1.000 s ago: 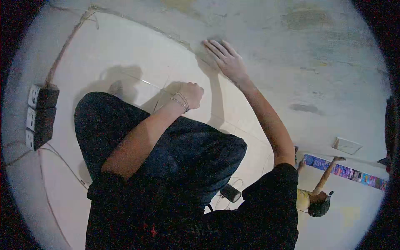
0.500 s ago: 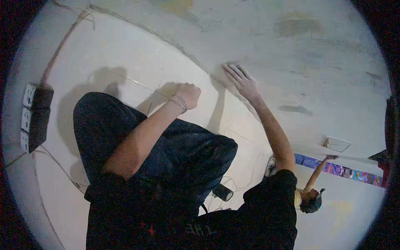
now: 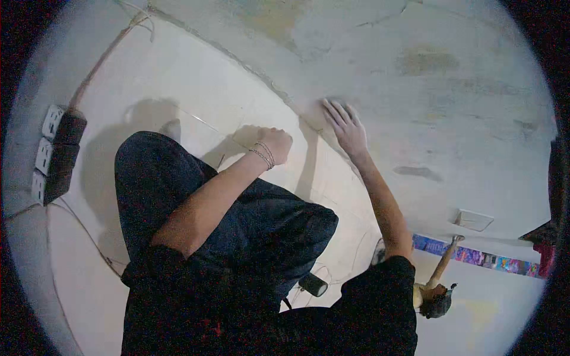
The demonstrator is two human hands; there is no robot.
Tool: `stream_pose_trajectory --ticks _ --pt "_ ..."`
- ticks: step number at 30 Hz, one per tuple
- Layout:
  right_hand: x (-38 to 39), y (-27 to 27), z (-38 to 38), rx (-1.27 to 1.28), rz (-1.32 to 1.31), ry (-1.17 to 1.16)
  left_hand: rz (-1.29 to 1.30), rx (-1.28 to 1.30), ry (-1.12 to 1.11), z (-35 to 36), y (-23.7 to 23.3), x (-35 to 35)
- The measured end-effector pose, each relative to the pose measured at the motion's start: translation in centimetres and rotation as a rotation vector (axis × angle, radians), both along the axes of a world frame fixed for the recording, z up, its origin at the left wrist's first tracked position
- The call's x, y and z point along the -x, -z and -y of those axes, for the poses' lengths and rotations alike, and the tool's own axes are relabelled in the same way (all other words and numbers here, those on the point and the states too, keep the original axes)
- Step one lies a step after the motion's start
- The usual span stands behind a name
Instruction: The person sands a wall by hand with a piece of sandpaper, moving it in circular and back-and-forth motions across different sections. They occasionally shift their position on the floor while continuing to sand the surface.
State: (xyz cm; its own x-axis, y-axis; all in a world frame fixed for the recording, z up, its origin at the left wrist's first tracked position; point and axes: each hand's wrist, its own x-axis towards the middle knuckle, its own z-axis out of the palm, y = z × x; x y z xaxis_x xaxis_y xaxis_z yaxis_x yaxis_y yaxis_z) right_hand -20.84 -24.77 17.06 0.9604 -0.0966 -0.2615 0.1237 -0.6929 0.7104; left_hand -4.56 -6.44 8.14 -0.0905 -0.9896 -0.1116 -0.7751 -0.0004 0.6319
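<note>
Head view, single frame. Landmark: tile edge, the seam where the white tile meets the grey plaster.

- Right hand: laid flat, palm down, right at the tile edge. Its fingers are straight and slightly spread, with the tips on the plaster side of the seam. Nothing is held.
- Left hand: curled into a closed fist on the tile side, near the tile edge and just beside the right hand, not touching it. I cannot tell whether anything is inside the fist, or whether the knuckles touch the tile. Bracelets sit on the wrist.
- Knee in dark trousers: over the tile, further from the edge than the fist.
- Power strip: well away from the tile edge, at the far side of the tile. Its cable runs up towards the seam's upper end.
- Black cylinder: on the tile, close to my operator's body.
- Second person: on the plaster side, well apart, one arm raised.
</note>
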Motion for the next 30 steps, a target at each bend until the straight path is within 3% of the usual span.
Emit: stream_pose_trajectory --ticks 4,10,13,17,24,30 --pt "-1.1 0.1 -0.4 -0.040 0.022 0.045 -0.008 -0.090 -0.001 0.7 0.0 0.9" --pt "-11.5 1.7 -2.4 -0.114 0.140 -0.056 0.056 -0.070 -0.008 0.3 -0.8 0.4" --pt "-13.4 0.9 -2.9 -0.061 0.126 -0.099 0.000 0.052 -0.024 0.0 -1.0 -0.6" --pt "-10.3 -1.1 -2.7 -0.002 0.067 -0.057 0.031 0.030 -0.012 -0.6 -2.1 -1.3" --pt "3.0 -2.9 -0.4 0.003 0.076 0.073 0.046 -0.030 -0.075 0.3 -0.8 -0.4" --pt "-3.1 -3.5 -1.4 -0.060 0.130 0.052 0.037 -0.032 -0.077 0.7 -0.9 -0.1"
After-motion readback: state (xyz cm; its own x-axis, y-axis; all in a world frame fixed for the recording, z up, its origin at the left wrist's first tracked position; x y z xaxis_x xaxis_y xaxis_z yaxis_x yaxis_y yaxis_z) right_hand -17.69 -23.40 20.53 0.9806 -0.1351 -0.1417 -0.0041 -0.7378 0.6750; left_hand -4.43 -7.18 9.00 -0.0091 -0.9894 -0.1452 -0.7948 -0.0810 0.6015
